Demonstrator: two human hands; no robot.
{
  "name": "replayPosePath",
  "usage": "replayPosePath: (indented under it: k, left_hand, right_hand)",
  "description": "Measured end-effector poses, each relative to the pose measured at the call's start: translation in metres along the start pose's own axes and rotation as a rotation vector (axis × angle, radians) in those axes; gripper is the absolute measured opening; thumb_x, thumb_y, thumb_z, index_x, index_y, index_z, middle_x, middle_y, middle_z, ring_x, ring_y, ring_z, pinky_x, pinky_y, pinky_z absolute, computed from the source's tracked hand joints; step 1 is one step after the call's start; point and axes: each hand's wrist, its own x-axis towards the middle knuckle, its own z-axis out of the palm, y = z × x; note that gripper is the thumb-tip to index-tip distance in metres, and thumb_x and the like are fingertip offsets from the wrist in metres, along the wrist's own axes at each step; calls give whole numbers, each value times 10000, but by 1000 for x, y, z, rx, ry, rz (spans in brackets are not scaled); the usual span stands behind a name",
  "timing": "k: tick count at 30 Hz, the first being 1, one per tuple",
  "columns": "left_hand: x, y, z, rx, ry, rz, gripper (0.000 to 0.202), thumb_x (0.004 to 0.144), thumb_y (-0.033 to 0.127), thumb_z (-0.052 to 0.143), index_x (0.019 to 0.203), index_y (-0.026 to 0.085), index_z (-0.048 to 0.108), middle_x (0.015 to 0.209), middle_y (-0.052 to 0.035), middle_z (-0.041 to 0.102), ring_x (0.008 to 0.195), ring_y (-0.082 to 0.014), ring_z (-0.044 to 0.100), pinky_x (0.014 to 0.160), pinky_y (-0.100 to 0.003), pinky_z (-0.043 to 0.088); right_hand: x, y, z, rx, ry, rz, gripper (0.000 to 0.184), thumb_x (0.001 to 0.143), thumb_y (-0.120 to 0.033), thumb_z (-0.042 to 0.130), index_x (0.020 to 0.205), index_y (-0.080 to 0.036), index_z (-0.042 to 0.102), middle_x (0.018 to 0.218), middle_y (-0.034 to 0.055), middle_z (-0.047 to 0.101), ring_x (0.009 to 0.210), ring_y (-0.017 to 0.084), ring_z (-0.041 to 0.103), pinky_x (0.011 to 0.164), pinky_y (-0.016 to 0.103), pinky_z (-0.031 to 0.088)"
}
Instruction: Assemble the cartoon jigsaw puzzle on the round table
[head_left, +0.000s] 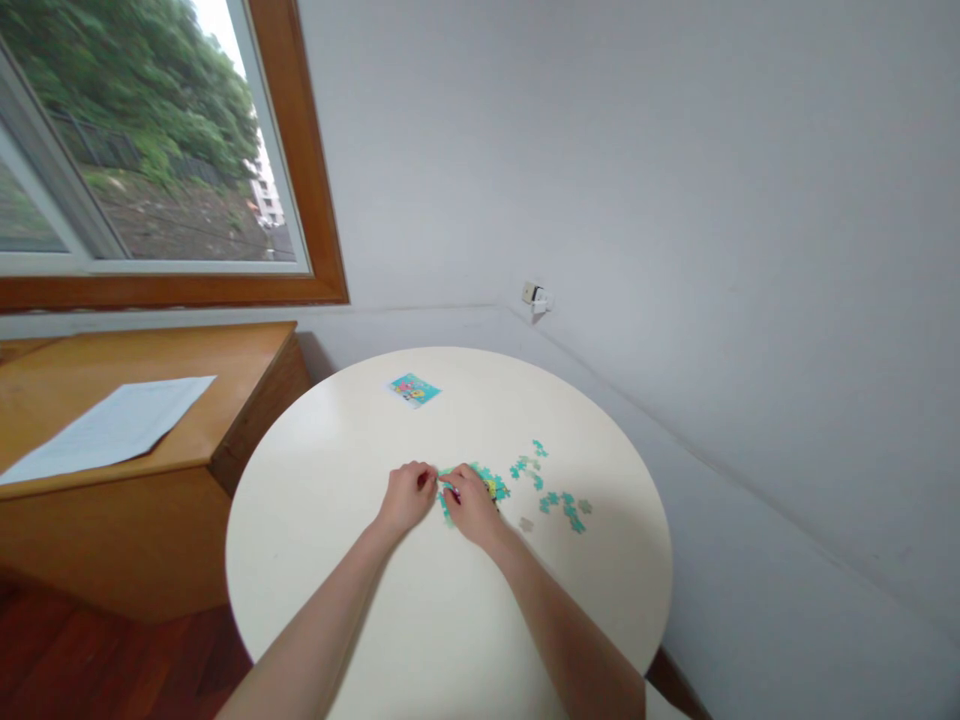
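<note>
A partly assembled jigsaw puzzle [491, 482], teal with some yellow, lies flat near the middle of the table, largely covered by my right hand. My left hand [409, 497] is closed at the puzzle's left edge, fingers curled; whatever is in them, if anything, is hidden. Over the puzzle rests my right hand [472, 508], its index finger and thumb apart and reaching to the left edge, close to my left fingertips. To the right lie several loose teal puzzle pieces [574, 515], with more loose pieces [538, 449] farther back. One greyish piece [526, 524] lies beside my right wrist.
A small picture card [415, 390] lies toward the back of the round white table [315, 520]. Left of it stands a wooden cabinet [247, 375] with white paper [112, 425] on top. A wall socket with a plug [537, 297] is behind the table.
</note>
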Motion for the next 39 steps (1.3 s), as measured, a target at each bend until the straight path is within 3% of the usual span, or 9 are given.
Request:
replayPosePath:
  k: [11,16,20,27,39]
  left_hand:
    - [-1,5,-3,-90,8,-13,180,744,139,483,672,167,645,657,-13,645,630,-125,538,625,-234,393]
    - [1,2,-3,-345,143,-143,202,743,176,451,740,148,650,655,-12,647,591,-117,537,589,-225,416]
    - [3,-2,-3,-411,240,-212,183,714,197,477,756,147,649,547,29,556,524,-101,479,526,-206,381]
    - [3,2,-4,-436,228,-218,179,699,220,476,723,150,640,499,43,504,493,-99,449,500,-207,358]
    - [2,3,-6,-410,195,-215,174,708,223,478,717,152,637,505,34,525,499,-105,460,503,-212,356]
  right_hand:
    - [1,3,1,48,7,-2,248,789,-40,554,886,-199,718,869,43,593,855,156,560,838,312,469]
    - [2,3,0,77,-2,28,220,787,-40,553,853,-182,708,873,41,603,869,151,571,825,299,471]
    - [3,4,0,106,-15,38,205,792,-48,554,829,-183,703,861,33,605,860,149,580,815,294,472]
    - [3,3,-1,121,-15,27,199,794,-50,550,824,-183,696,848,33,603,807,142,569,783,288,472]
    - [1,3,-3,90,17,33,330,781,-25,502,1007,-184,681,918,55,583,881,169,550,838,321,469]
